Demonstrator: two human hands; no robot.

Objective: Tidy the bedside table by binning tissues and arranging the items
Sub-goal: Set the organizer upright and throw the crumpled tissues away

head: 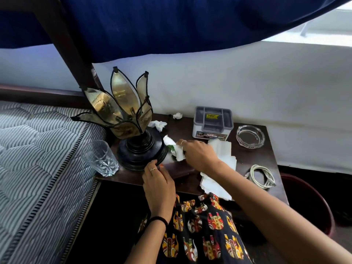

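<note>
Organizer box [213,122]: grey, compartmented top w/ yellow label, back of tabletop [179,169]; compartments look empty, though view is small.
Ashtray [250,135]: clear glass, right of box, nothing in it.
Glass tumbler [99,158]: clear, empty, upright at left front corner, just beside lamp base.
Bin [312,199]: dark red, on floor right of tabletop; inside not visible.
Lamp [131,119]: petal-shaped gold shade, black round base, stands left-centre.
Left hand [159,184]: fingers [152,165] touching front rim of lamp base, loosely curled, not closed round anything.
Right hand [199,154]: fingers clenched on crumpled tissue [179,153] just right of lamp base; smth green shows under it.
Other tissues: one wad [157,125] behind lamp base, small ball [177,115] near back edge, both loose on tabletop.
Flat paper sheets [221,168]: white, spread mid-tabletop under right forearm, front corner overhanging edge.
Cable [262,176]: pale, coiled, right front.
Mattress [38,159]: striped, left of tabletop, touching tumbler side.
</note>
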